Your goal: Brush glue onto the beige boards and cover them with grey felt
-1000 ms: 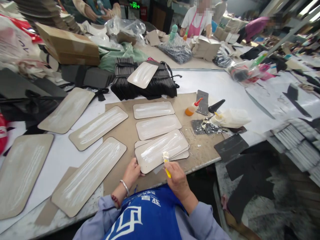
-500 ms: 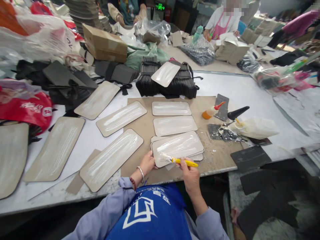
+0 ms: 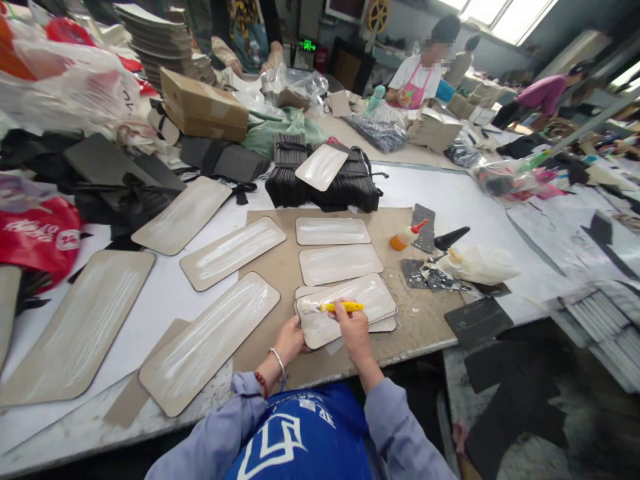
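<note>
In my right hand [image 3: 354, 333] is a brush with a yellow handle [image 3: 345, 307]; its white-smeared bristles rest on the left part of the top beige board [image 3: 357, 303]. This rounded rectangular board lies on a small stack, with white streaks across its face. At its lower left edge my left hand [image 3: 290, 340] grips the rim, the fingertips partly hidden beneath. Two similar streaked boards, the nearer one [image 3: 341, 264] and the farther one [image 3: 333, 231], lie just behind the stack. To the left, a long coated board [image 3: 210, 343] lies at a slant.
A brown sheet [image 3: 270, 360] covers the work spot. On the right are an orange glue bottle [image 3: 406, 237] and a whitish bag [image 3: 483, 265] on a smeared dark piece. Behind stands a tied black bundle [image 3: 290, 177]. Co-workers sit or stand across the table.
The brush has moved up and left across the top board, with my right hand following. My left hand stays at the board's edge. The camera view has tilted up and shifted right.
</note>
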Demonstrator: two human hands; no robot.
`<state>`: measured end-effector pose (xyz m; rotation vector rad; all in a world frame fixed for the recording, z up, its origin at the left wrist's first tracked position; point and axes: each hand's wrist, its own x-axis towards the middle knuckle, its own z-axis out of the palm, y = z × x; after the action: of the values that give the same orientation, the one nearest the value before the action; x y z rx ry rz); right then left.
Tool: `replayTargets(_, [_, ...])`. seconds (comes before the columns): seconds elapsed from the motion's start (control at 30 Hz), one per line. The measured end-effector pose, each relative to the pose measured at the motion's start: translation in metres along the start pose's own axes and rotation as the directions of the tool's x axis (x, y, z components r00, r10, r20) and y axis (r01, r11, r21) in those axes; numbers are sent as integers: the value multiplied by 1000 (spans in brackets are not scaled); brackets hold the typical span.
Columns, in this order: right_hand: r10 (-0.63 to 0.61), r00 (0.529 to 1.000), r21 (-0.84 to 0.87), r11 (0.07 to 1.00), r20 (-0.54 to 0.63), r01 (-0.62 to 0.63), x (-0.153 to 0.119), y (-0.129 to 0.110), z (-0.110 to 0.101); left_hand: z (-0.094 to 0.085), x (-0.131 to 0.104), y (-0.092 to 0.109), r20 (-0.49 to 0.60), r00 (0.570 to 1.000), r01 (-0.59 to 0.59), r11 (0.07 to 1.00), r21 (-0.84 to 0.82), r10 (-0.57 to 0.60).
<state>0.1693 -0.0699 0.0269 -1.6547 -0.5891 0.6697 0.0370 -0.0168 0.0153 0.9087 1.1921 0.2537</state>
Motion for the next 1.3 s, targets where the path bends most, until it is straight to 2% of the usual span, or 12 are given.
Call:
replayTargets(0.07, [-25,999,-98,995,-48,20,14,4,-3,-1,2,-2,-10,1000,1,1000,0,-1])
replayTargets(0.13, [-63,986,-254,967,-156,22,33,9,-24,-2,5,-6,-17,1000,-19,1000,2,19])
replayTargets(0.3, [-121,910,-444,893,-397,-75,65,12,-115,-2,8,-8,-29,1000,-13,1000,-11,12])
replayTargets(0.37, [-152,892,-503,860,-425,-93,65,13,-140,1,7,-7,-34,999,-12,999,-43,10])
replayTargets(0.43, [-219,900,-585,809,-376,-47,58,16,-149,3,5,-5,-48,999,-16,998,-61,13])
replayTargets(0.57, [-379,914,-681,708,-144,186,27,17,-134,7,2,-1,-103,995,-22,999,-45,18])
replayTargets(0.7, [-342,937,-560,765,68,319,-6,-1,-95,7,1,-2,-111,992,-55,998,-32,51])
replayTargets(0.83, [-311,907,-415,813,285,409,-21,-23,-48,7,2,-9,-42,971,-235,972,-23,234])
replayTargets(0.93, [-222,891,-528,739,395,418,-20,-27,-15,6,0,-16,-52,917,-389,916,100,395])
replayTargets(1.07, [-22,903,-739,566,429,365,-17,-25,17,7,-7,-18,-89,860,-447,828,339,502])
replayTargets(1.2, [61,910,-826,448,410,341,-15,-29,22,9,-13,-16,68,832,-495,684,536,550])
replayTargets(1.3, [18,932,-847,423,361,320,-5,-37,-8,12,-11,-19,172,761,-533,453,715,625])
